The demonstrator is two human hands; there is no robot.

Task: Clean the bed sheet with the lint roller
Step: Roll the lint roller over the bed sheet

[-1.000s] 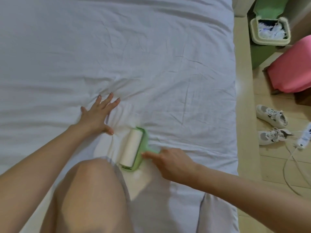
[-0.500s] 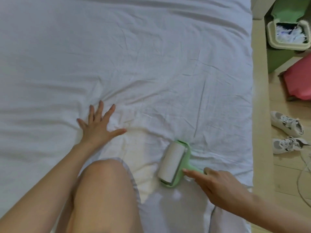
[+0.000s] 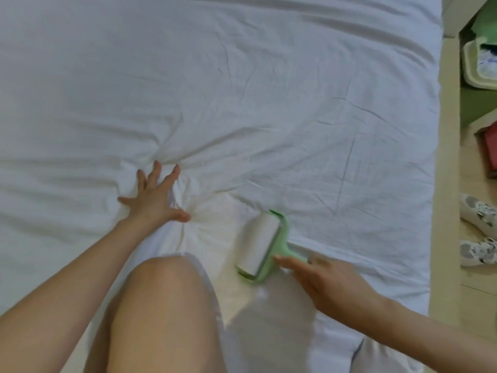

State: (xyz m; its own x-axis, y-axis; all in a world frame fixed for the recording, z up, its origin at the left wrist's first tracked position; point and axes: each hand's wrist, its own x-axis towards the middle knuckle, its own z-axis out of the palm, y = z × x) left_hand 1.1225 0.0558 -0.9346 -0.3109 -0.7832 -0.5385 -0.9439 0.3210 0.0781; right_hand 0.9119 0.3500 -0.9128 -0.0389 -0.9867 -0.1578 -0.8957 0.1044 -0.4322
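Note:
A white, wrinkled bed sheet (image 3: 242, 90) fills most of the view. The lint roller (image 3: 262, 244), a white roll in a pale green frame, lies on the sheet at lower centre right. My right hand (image 3: 326, 282) grips its green handle, index finger stretched along the frame. My left hand (image 3: 154, 196) presses flat on the sheet to the left of the roller, fingers spread, with creases bunching around it. My bare knee (image 3: 164, 305) rests on the sheet between my arms.
The bed's right edge meets a light wooden frame (image 3: 443, 211). Beyond it on the wood floor lie two white sneakers (image 3: 478, 232), a green-lidded bin (image 3: 481, 63) with white waste, and a red object (image 3: 490, 146).
My right hand has drawn the roller to the right across the sheet, away from my left hand. The left hand stays pressed on the sheet, its thumb now spread wider.

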